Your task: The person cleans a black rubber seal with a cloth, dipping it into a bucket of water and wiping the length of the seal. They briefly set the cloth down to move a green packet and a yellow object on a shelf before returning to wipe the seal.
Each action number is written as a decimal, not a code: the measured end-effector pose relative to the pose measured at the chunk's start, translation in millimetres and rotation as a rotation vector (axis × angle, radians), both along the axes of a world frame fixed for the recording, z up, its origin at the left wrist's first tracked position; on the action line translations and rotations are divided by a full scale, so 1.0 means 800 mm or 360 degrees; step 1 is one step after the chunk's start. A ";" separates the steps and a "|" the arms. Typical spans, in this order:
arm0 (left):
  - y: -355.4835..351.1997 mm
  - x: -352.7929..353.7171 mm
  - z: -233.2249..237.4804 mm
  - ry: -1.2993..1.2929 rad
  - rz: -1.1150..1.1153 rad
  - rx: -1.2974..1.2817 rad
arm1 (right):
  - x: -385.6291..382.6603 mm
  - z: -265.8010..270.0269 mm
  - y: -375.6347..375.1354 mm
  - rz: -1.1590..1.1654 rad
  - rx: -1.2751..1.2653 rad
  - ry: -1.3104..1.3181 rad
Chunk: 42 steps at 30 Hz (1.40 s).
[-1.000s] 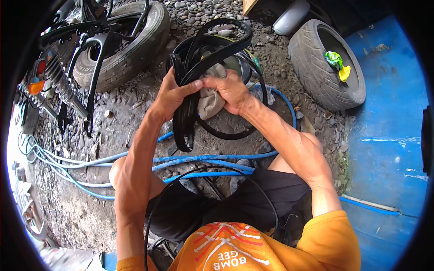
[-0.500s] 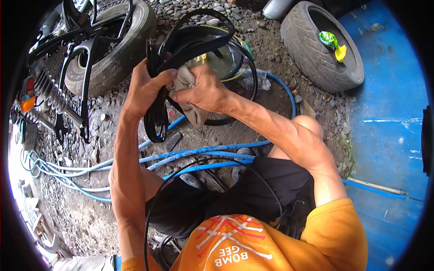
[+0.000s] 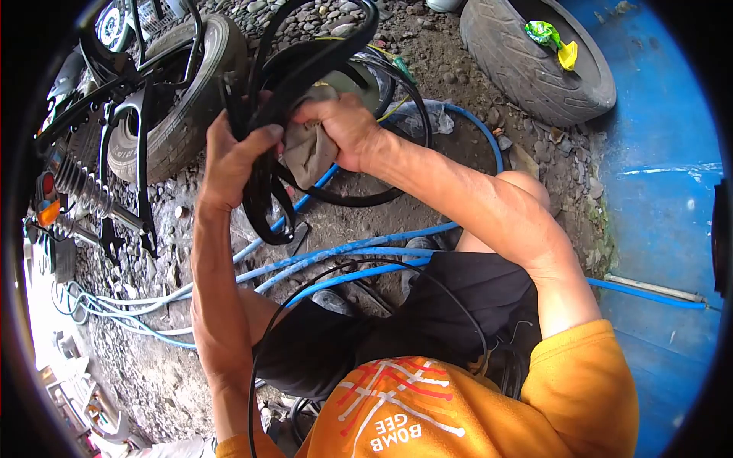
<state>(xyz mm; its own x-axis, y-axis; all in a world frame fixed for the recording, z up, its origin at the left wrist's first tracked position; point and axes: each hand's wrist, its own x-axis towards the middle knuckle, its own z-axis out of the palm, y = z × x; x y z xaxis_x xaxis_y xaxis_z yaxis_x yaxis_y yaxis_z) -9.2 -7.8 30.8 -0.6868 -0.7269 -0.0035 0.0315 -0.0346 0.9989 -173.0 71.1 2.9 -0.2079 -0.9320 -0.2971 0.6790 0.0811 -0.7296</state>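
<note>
A glossy black looped part (image 3: 327, 67), its exact kind unclear, is gripped by my left hand (image 3: 235, 162), thumb on the near side and fingers wrapped behind. Its lower loop hangs below that hand. My right hand (image 3: 350, 131) clutches a crumpled grey-beige rag (image 3: 309, 156), pressed up against the black part just right of my left thumb. Beyond the hands, a round basin (image 3: 374, 90) of murky water sits on the ground, partly hidden by the part and my right hand.
Blue hoses (image 3: 336, 252) run across the stony ground before my knees. Upper left, a black frame with a shock absorber (image 3: 84, 187) leans by a tyre (image 3: 172, 137). Another tyre (image 3: 519, 69) carries a green-and-yellow wrapper (image 3: 551, 44). A blue panel (image 3: 664, 206) lines the right.
The black part has tilted and shifted slightly left and up with my left hand. My right hand and the rag have moved a little along it; the view has also shifted slightly.
</note>
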 end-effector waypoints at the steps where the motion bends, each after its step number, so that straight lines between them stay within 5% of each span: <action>1: 0.007 -0.003 0.002 -0.0059 -0.0037 -0.0066 | -0.009 -0.008 -0.006 -0.0022 0.0014 -0.0143; 6: 0.008 0.002 0.004 -0.0529 -0.0231 -0.0244 | -0.089 -0.042 -0.020 0.0127 -0.0390 -0.0553; 8: 0.015 0.003 0.009 -0.0512 -0.0413 -0.0176 | -0.133 -0.054 -0.027 0.0293 -0.0418 -0.0416; 11: 0.014 0.002 0.003 -0.0593 -0.0436 -0.0380 | -0.131 -0.040 -0.020 0.0062 -0.0144 -0.0310; 20: 0.006 0.015 -0.019 -0.0687 -0.0433 -0.0605 | -0.101 -0.010 -0.007 0.0422 -0.0078 -0.0392; 24: 0.008 0.011 -0.039 -0.0524 -0.0244 -0.0631 | -0.085 0.003 0.001 0.0198 0.0106 -0.0337; 27: 0.023 -0.002 -0.035 -0.0328 -0.0155 -0.0477 | -0.063 -0.016 0.009 0.0060 0.0193 0.0075; 33: 0.029 -0.012 -0.044 -0.0269 -0.0101 -0.0526 | -0.032 -0.024 0.019 0.0200 0.0212 0.0225; 36: 0.025 -0.016 -0.042 -0.0031 -0.0172 -0.0154 | -0.033 0.010 0.018 0.0301 0.0143 -0.0060; 39: 0.029 -0.018 -0.030 -0.0155 -0.0118 -0.0261 | -0.041 0.018 0.007 0.0169 0.0100 -0.0194; 42: 0.036 -0.012 -0.025 -0.0255 -0.0190 -0.0361 | -0.096 -0.046 -0.019 0.0088 0.0160 -0.0239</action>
<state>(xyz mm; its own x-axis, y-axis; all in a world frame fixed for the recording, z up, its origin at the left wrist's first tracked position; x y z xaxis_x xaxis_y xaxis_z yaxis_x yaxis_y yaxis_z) -18.7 21.4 10.5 -0.7711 -0.6358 0.0344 -0.1183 0.1962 0.9734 -250.2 55.8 -33.6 -0.1036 -0.9048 -0.4132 0.7721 0.1887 -0.6068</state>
